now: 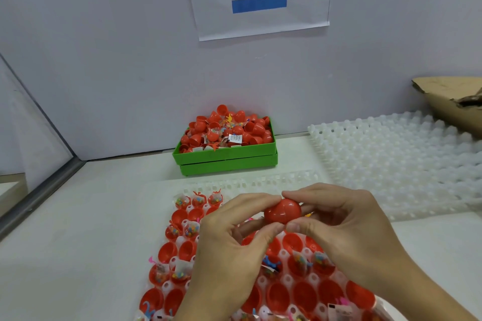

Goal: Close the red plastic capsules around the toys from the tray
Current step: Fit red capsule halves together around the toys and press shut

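Both hands hide much of the near tray [167,286]. The left hand [229,245] and right hand [347,227] pinch one red capsule [283,210] above it (seam barely visible). Behind, on the counter [78,242]: a green bin [227,159], an empty white tray [391,164].

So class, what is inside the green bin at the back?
The green bin is heaped with red capsule halves and small bagged toys. Whatever lies under the heap is covered.

White table [91,216] bears green bin [227,157], white trays [391,164]
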`<state>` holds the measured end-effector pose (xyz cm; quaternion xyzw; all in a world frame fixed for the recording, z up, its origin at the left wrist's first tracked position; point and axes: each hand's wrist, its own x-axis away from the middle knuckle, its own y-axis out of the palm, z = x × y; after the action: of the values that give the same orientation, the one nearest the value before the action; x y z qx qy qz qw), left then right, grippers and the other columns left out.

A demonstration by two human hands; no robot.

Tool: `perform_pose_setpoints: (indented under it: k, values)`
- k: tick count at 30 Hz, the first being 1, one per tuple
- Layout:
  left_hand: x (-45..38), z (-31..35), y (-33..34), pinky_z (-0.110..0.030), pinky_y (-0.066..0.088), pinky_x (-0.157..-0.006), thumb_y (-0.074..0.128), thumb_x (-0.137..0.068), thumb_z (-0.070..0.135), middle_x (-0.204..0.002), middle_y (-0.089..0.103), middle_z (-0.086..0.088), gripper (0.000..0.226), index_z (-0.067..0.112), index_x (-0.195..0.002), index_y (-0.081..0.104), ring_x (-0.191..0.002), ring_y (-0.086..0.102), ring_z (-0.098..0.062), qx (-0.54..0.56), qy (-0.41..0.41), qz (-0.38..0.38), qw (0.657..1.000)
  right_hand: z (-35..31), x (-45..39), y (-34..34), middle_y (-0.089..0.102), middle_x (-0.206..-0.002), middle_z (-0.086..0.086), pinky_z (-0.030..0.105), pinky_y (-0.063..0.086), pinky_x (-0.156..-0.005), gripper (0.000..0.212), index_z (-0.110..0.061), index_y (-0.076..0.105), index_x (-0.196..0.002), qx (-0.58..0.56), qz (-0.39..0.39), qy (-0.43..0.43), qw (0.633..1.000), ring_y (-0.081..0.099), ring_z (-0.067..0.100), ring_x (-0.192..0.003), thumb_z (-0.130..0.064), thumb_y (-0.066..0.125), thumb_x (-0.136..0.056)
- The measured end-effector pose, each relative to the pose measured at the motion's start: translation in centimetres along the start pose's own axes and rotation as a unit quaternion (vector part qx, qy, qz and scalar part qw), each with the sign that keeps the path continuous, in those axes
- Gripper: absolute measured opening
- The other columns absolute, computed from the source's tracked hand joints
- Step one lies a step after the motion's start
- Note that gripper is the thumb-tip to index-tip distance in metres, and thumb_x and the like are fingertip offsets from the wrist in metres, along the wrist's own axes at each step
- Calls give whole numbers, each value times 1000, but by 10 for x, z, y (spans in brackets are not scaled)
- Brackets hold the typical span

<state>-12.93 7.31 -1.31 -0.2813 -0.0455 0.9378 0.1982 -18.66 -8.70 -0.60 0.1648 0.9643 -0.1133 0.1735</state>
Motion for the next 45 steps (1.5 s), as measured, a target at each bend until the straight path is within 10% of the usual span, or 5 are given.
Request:
perform_pose_setpoints:
  k: [12, 24, 32, 39, 45]
  values:
    - [-2, 3, 0, -15, 56, -74, 72, -76, -12, -94, 74, 10, 42, 25, -95, 77, -90, 70, -5, -14, -29, 2, 999, 4, 0, 0, 76, -78, -5, 15, 53, -68, 31, -22, 80, -96, 3, -16, -9, 1000, 71, 6, -74, 3, 76, -77]
    - [-2, 4, 2, -15, 57, -71, 72, -76, -14, -90, 70, 10, 44, 24, -97, 76, -85, 70, -4, -57, -14, 20, 998, 7, 4, 10, 75, -73, -3, 11, 51, -66, 38, -22, 78, -93, -13, 19, -4, 1000, 70, 7, -68, 13, 71, -78]
    - [-2, -1, 1, -18, 51, -69, 73, -72, 5, -80, 68, 5, 32, 14, -102, 77, -75, 62, -4, -247, 116, 42, 961, 3, 10, 18, 77, -92, -14, 21, 58, -78, 31, -26, 71, -115, 31, -35, 36, 998, 74, 7, -83, -6, 60, -94]
    - [3, -4, 2, -22, 49, -75, 71, -82, 14, -90, 66, 5, 35, 21, -113, 57, -84, 60, -10, -312, 228, 1, 922, 2, 11, 23, 77, -82, -7, 16, 54, -72, 20, -22, 78, -89, -34, -57, 46, 997, 73, 7, -83, -5, 69, -86]
    - [1, 4, 4, -21, 53, -88, 82, -71, 33, -106, 71, 13, 32, 25, -102, 76, -107, 66, -7, -83, 18, 13, 996, 7, 6, 17, 78, -90, 4, 20, 58, -75, 16, -17, 79, -95, -165, -18, 101, 981, 75, 17, -88, -15, 66, -85]
